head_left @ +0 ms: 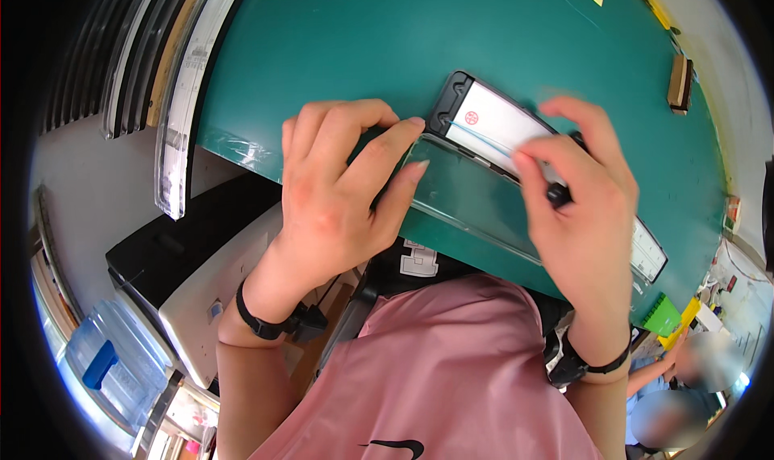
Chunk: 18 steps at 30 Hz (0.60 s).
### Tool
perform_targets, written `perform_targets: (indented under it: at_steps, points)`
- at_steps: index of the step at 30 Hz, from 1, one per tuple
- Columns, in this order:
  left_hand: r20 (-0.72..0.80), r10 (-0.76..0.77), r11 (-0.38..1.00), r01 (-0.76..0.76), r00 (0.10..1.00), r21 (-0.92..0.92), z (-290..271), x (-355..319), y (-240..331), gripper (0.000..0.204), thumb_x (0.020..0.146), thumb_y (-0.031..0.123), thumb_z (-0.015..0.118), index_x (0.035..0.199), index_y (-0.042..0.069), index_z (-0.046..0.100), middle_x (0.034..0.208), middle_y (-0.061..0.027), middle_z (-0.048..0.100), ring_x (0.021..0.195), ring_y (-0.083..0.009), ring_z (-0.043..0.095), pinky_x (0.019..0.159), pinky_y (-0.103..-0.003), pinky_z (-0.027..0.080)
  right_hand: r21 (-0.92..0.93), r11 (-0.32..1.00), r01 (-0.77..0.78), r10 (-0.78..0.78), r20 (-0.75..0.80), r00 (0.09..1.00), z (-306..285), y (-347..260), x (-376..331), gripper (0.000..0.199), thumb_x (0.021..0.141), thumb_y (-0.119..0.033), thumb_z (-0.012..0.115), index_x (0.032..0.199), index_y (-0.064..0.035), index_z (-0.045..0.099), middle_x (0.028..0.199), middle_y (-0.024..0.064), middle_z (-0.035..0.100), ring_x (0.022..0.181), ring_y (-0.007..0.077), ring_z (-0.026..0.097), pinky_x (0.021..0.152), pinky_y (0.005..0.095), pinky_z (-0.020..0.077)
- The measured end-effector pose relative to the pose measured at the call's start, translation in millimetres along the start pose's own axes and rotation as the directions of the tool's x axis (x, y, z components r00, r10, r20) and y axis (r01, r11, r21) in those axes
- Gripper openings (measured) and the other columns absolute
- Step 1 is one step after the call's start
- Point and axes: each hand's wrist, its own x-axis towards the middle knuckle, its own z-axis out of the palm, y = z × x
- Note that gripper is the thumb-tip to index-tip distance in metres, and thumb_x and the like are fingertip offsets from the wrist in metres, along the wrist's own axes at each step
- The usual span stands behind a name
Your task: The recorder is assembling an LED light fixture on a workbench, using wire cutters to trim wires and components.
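A long, shallow black case (443, 114) lies slanted on the green tabletop, its clear plastic lid (468, 187) opened toward me. Inside is a white insert (498, 124) with a small red round mark and a thin bluish line along it. My left hand (334, 178) is at the case's left end, index fingertip at the hinge corner and thumb on the lid's edge. Over the right half of the case is my right hand (580, 174), thumb and index finger brought together, partly blurred. A dark rounded piece (558, 194) shows between its fingers; its kind is unclear.
Several upright framed panels (189, 97) stand along the table's left edge. A small brown block (680, 83) sits at the far right, and a green container (662, 315) near the right edge. Below left is a blue-tinted water jug (121, 363). Another person (669, 416) is at lower right.
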Motion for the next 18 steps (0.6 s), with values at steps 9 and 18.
perform_targets:
  at_steps: [9, 18]
  points:
    - [0.319, 0.083, 0.963, -0.159, 0.944, 0.220, 2, 32, 38, 0.059, 0.075, -0.009, 0.058, 0.128, 0.012, 0.077, 0.152, -0.0191, 0.055, 0.142, -0.0408, 0.048, 0.113, -0.049, 0.039, -0.056, 0.988, -0.144, 0.145, 0.020, 0.989, -48, 44, -40, 0.014, 0.085, 0.003, 0.076, 0.097, -0.0033, 0.072, 0.123, 0.0124, 0.066, 0.070, 0.0237, 0.065, 0.065, 0.0366, 0.0526]
    - [0.293, 0.059, 0.978, -0.114, 0.954, 0.176, -6, 37, 58, 0.053, 0.080, -0.015, 0.057, 0.123, 0.007, 0.077, 0.146, -0.0219, 0.059, 0.138, -0.0400, 0.054, 0.112, -0.049, 0.042, 0.475, 0.831, -0.291, 0.481, -0.349, 0.804, -135, 106, -119, 0.033, 0.094, -0.008, 0.059, 0.121, 0.0083, 0.066, 0.117, 0.0174, 0.068, 0.071, 0.0104, 0.053, 0.068, 0.0269, 0.0458]
